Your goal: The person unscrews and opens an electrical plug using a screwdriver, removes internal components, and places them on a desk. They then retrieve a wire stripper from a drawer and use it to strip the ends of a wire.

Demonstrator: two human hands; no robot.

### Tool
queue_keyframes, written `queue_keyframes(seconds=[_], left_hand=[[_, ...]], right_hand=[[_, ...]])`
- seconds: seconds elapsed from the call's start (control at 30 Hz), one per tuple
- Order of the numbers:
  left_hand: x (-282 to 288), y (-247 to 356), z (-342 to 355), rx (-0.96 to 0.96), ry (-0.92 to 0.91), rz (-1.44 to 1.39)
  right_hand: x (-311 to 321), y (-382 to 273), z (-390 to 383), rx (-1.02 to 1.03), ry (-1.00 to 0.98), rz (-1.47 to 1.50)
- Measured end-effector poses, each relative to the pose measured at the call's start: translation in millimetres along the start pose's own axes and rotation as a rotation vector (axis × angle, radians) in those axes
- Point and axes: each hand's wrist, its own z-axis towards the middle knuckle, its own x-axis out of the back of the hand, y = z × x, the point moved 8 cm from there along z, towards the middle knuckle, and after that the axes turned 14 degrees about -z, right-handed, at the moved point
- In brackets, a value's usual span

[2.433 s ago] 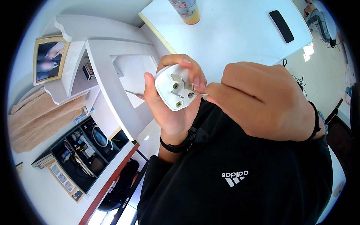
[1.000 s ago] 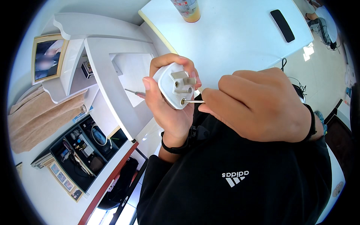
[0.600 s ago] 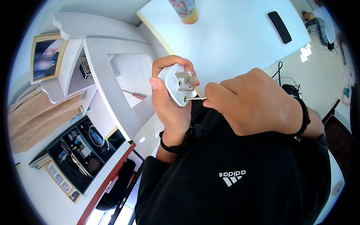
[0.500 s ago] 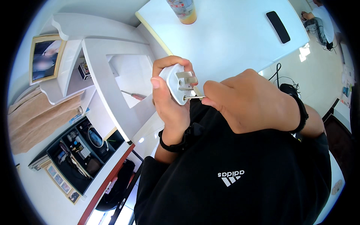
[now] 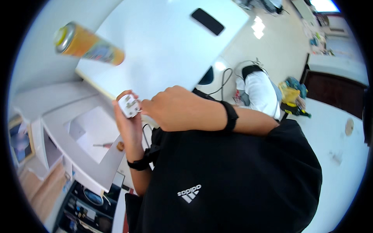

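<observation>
A white power plug (image 5: 125,103) with flat metal prongs is gripped in my left hand (image 5: 130,126), fingers wrapped round its back. The prongs face toward my right hand (image 5: 182,110), which is closed close beside the plug. Between those fingertips and the plug's lower edge shows the thin metal shaft of a screwdriver (image 5: 136,112). Its handle is hidden inside my right hand. Blur keeps me from telling whether the tip sits in a screw hole.
On the white table (image 5: 155,50) stand an orange-yellow spray can (image 5: 91,46) and a black phone (image 5: 208,21). A red-handled screwdriver (image 5: 104,145) lies in the opening of the pale shelf unit (image 5: 70,136). Below it is a dark tray (image 5: 74,194) of small items. Bags (image 5: 293,95) lie at right.
The view has turned to the right, so both hands and the plug appear further left. The plug stays in my left hand and the screwdriver in my right.
</observation>
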Motion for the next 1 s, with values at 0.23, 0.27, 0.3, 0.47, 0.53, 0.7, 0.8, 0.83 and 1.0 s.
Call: queue_keyframes(seconds=[0.23, 0.27, 0.3, 0.47, 0.53, 0.7, 0.8, 0.83, 1.0], left_hand=[[14.8, -14.5, 21.3, 0.189, -0.005, 0.05], [18.0, -16.1, 26.2, 0.183, 0.022, 0.078], [23.1, -17.6, 28.9, 0.173, 0.051, 0.111], [34.7, -29.9, 43.1, 0.166, 0.113, 0.15], [51.0, -36.8, 55.8, 0.131, 0.103, 0.227], [99.7, -58.6, 90.0, 0.012, 0.084, 0.443], [91.9, -53.1, 100.3, -0.069, 0.098, 0.477], [87.7, -52.2, 103.0, -0.106, 0.065, 0.48], [73.7, -38.3, 102.7, -0.222, 0.118, 0.762]], right_hand=[[-12.1, 11.2, -36.6, -0.149, 0.033, 0.013], [-15.9, 11.3, -38.5, -0.151, 0.02, 0.026], [-21.0, 9.1, -41.1, -0.15, 0.009, 0.043], [-33.6, -0.4, -49.7, -0.161, -0.071, 0.099], [-34.3, 0.4, -51.6, -0.17, -0.094, 0.098], [-34.4, 13.3, -49.1, -0.221, -0.083, 0.063], [-26.2, 29.7, -49.5, -0.315, -0.079, 0.084], [-27.0, 37.8, -52.1, -0.345, -0.098, 0.084], [-31.7, 80.8, -52.8, -0.429, -0.099, 0.121]])
